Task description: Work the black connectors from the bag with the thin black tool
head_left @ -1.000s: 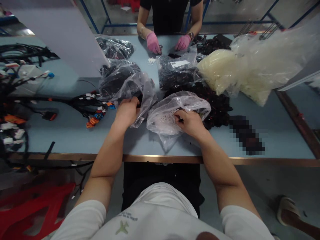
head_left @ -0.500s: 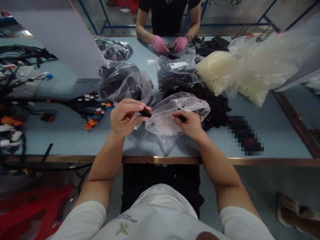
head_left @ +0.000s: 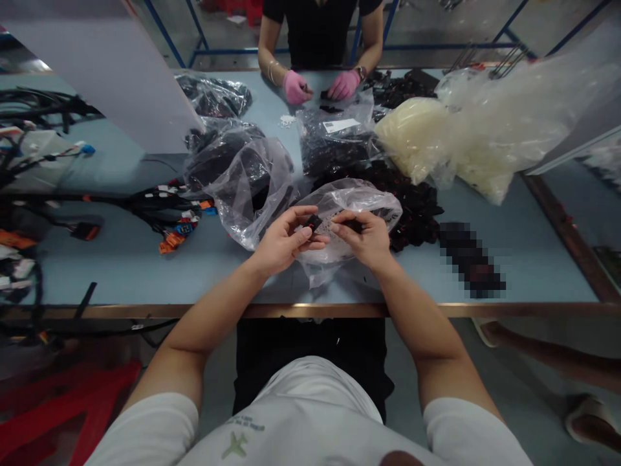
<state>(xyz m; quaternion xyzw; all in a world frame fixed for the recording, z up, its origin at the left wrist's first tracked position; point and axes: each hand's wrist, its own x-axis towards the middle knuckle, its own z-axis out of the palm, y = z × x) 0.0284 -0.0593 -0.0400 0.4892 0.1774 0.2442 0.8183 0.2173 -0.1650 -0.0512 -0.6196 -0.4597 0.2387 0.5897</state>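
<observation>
Now, left hand (head_left: 284,243) curled, thumb and fingertips pinching a small black plastic connector (head_left: 313,223) with a squared, matte body. Right hand (head_left: 361,236) pinches a dark piece (head_left: 354,226), too small to identify, just over a thin, crinkled clear polythene bag (head_left: 359,197) speckled inside with tiny pale parts. Bag lies on the smooth pale blue tabletop (head_left: 145,278), against a lumpy heap of black connectors (head_left: 412,207). Further left, a wire harness (head_left: 160,204) with orange and blue plugs. Across the tabletop, a co-worker's pink-gloved hands (head_left: 297,87) stand apart. Against the previous frame, the left hand has moved right, from beside the bag to over its edge, and now sits close to the right hand.
</observation>
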